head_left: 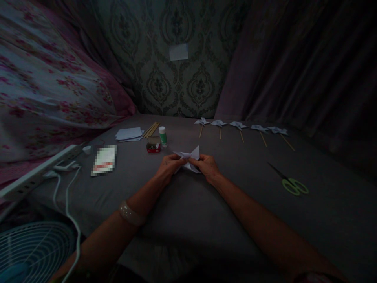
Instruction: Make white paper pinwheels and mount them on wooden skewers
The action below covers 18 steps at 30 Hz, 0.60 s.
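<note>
Between my two hands is a white paper pinwheel (193, 154), its pointed blades sticking out above and below my thumbs. My left hand (171, 165) pinches it from the left, thumb near the centre. From the other side my right hand (207, 166) grips it, with its thumb also pressed near the middle. My fingers hide part of the folds. Just beyond my left hand stand a small red box (153, 147) with tiny shiny pieces in it and an upright green glue stick (163, 136) with a white cap.
Several finished pinwheels on sticks (218, 124) lie in a row at the back right. Green-handled scissors (290, 184) rest at right. Back left are stacked paper (129, 134) and wooden sticks (152, 129). A power strip (38, 173) with cables and a fan (32, 251) are at left.
</note>
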Motion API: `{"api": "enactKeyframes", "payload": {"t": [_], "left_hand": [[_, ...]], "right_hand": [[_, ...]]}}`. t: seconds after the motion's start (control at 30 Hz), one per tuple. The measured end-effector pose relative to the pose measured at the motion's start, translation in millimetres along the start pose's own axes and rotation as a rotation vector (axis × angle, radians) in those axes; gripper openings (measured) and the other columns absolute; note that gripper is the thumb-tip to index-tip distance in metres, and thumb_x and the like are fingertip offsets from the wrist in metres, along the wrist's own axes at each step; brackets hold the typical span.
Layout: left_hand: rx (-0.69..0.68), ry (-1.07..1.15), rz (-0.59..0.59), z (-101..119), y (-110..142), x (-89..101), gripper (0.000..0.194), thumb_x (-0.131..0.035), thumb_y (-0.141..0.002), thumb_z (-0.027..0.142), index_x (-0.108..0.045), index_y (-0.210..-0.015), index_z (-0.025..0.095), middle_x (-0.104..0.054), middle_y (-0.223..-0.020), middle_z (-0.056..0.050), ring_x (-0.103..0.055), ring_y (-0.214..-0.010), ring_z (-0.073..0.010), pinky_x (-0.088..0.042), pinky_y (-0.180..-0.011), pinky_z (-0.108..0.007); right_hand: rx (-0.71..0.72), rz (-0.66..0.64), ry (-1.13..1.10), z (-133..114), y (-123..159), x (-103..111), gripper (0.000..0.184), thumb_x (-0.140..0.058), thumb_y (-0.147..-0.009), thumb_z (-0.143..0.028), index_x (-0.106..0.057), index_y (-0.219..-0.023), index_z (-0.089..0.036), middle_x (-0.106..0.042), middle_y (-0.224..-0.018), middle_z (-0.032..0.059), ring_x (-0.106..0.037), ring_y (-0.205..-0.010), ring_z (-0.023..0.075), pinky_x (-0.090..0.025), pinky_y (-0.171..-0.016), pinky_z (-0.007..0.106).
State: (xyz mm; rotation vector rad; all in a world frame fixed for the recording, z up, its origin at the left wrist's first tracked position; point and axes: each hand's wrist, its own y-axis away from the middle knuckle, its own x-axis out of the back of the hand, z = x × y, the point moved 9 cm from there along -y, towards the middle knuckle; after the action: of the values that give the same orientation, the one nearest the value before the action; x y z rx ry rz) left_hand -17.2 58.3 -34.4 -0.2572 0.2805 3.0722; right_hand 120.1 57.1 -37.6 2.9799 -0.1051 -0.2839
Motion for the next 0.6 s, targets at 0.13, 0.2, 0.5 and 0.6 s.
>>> {"api": "enactKeyframes", "payload": {"t": [0.13, 0.2, 0.5, 0.6], "left_hand": [[-0.015, 0.063, -0.054, 0.9, -3.7, -4.2, 0.036, -0.083, -0.048, 0.034, -0.072, -0.075, 0.013, -0.069, -0.068, -0.005, -0.061, -0.061, -0.0172, -0.045, -0.062, -0.029], [-0.036, 0.112, -0.047, 5.6, -6.1, -3.7, 0.035, -0.081, -0.052, 0.039, -0.072, -0.076, 0.014, -0.069, -0.071, -0.005, -0.061, -0.064, -0.0172, -0.044, -0.064, -0.029], [-0.142, 0.032, 0.049, 40.7, 1.2, -11.8, 0.034, -0.077, -0.057, 0.042, -0.07, -0.08, 0.019, -0.067, -0.081, -0.002, -0.054, -0.069, -0.0129, -0.029, -0.061, -0.026], [-0.134, 0.083, 0.025, 41.9, 0.2, -27.2, 0.034, -0.079, -0.052, 0.037, -0.069, -0.079, 0.018, -0.067, -0.074, -0.001, -0.055, -0.067, -0.0143, -0.03, -0.061, -0.027]], "right_hand": [[-0.002, -0.025, -0.066, 0.0, -2.8, -2.1, 0.032, -0.081, -0.045, -0.03, -0.067, -0.069, -0.015, -0.064, -0.059, -0.0017, -0.054, -0.052, 0.0101, -0.04, -0.054, 0.023], [-0.015, -0.045, -0.146, -1.1, -5.2, -3.1, 0.034, -0.081, -0.047, -0.033, -0.067, -0.072, -0.015, -0.064, -0.06, -0.0016, -0.054, -0.052, 0.0102, -0.039, -0.054, 0.024], [-0.003, -0.003, -0.441, -25.1, -5.6, 9.9, 0.026, -0.08, -0.052, -0.029, -0.064, -0.068, -0.017, -0.066, -0.062, -0.0022, -0.057, -0.054, 0.0094, -0.04, -0.052, 0.022], [0.033, 0.01, -0.47, -32.9, -2.1, 11.5, 0.03, -0.081, -0.05, -0.029, -0.065, -0.071, -0.017, -0.067, -0.065, -0.0025, -0.058, -0.056, 0.0094, -0.04, -0.053, 0.022]]}}
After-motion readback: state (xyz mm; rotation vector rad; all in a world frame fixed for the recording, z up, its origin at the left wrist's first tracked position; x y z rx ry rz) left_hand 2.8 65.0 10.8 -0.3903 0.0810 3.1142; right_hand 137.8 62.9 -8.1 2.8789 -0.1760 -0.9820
